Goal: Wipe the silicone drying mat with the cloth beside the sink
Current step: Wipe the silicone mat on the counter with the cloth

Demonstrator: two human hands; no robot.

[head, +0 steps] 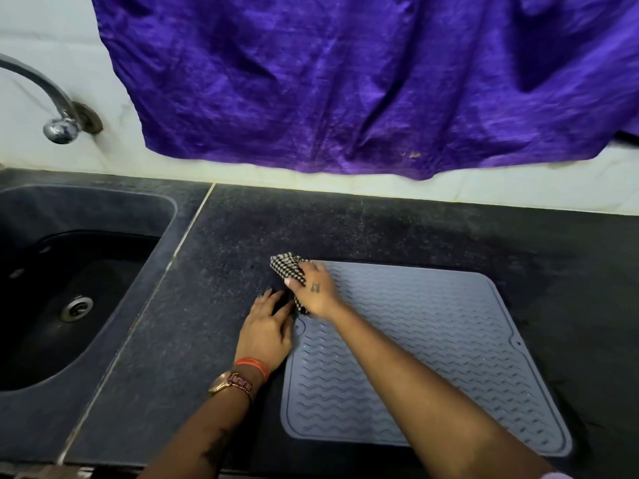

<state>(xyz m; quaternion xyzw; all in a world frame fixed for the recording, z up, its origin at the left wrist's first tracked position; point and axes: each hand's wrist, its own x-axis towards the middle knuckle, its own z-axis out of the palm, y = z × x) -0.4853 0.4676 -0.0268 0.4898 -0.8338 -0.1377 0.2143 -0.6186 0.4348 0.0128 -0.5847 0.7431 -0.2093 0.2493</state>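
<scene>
A grey-blue silicone drying mat (432,357) with wavy ridges lies on the dark countertop, right of the sink. My right hand (316,292) grips a black-and-white checked cloth (288,266) at the mat's far left corner; the cloth bunches out beyond my fingers onto the counter. My left hand (268,328) rests flat with straight fingers on the counter against the mat's left edge, just below the cloth. My right forearm crosses over the mat and hides part of it.
A dark sink (69,288) with a metal drain lies at the left, a chrome tap (52,98) above it on the white wall. A purple cloth (363,81) hangs down the wall behind the dark countertop (214,254).
</scene>
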